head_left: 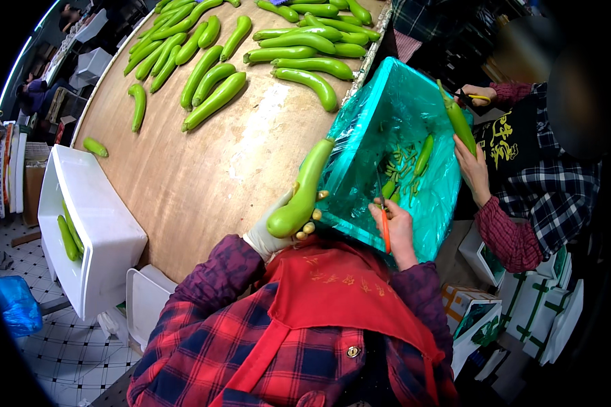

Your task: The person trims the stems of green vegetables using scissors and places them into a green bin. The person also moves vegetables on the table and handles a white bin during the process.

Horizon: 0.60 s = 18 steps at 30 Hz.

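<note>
My left hand [271,227], in a pale glove with yellowish fingertips, grips a long pale-green gourd-like vegetable [300,186], tilted with its stem end upward. My bare right hand [394,227] is closed on orange-handled scissors [386,230] inside the near part of a teal bin [353,190] lined with clear plastic. In the bin lie a longer vegetable [423,154] and several small cut green pieces [402,166]. Many similar vegetables [214,102] lie across the wooden tabletop [170,190] beyond my hands.
At right a co-worker's hand [472,163] holds a vegetable, the other [480,95] yellow-handled scissors. A white foam box [108,237] with vegetables is at left, a blue bag [20,305] below it. Foam boxes [536,312] are stacked lower right. More people sit in the upper-left background.
</note>
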Each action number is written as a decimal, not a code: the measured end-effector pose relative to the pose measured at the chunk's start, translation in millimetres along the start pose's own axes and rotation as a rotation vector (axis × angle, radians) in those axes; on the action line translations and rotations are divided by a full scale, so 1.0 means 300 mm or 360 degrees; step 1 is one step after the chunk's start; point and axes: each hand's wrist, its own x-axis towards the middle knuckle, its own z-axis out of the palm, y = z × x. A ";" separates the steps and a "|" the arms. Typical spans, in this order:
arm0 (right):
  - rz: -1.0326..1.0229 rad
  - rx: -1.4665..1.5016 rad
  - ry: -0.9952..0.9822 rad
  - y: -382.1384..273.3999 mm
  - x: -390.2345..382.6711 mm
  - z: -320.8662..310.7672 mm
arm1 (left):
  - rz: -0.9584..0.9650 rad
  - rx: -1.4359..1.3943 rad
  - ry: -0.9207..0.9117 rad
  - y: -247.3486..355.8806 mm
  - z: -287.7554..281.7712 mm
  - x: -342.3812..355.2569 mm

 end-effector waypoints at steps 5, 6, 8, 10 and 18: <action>0.0054 0.0046 -0.0216 -0.005 -0.049 0.034 | 0.0092 -0.0237 -0.0506 0.028 -0.004 0.011; 0.0121 0.0068 -0.0238 -0.008 -0.058 0.028 | 0.0106 -0.0255 -0.0525 0.037 -0.002 0.010; 0.0237 0.0141 -0.0242 0.002 -0.073 0.016 | 0.0136 -0.0296 -0.0563 0.057 -0.003 0.007; 0.0318 0.0166 -0.0262 0.017 -0.100 -0.015 | 0.0263 -0.0130 -0.0426 0.076 -0.002 0.012; 0.0499 0.0193 -0.0134 0.123 -0.241 -0.085 | 0.0694 0.0666 0.0173 0.391 0.005 0.314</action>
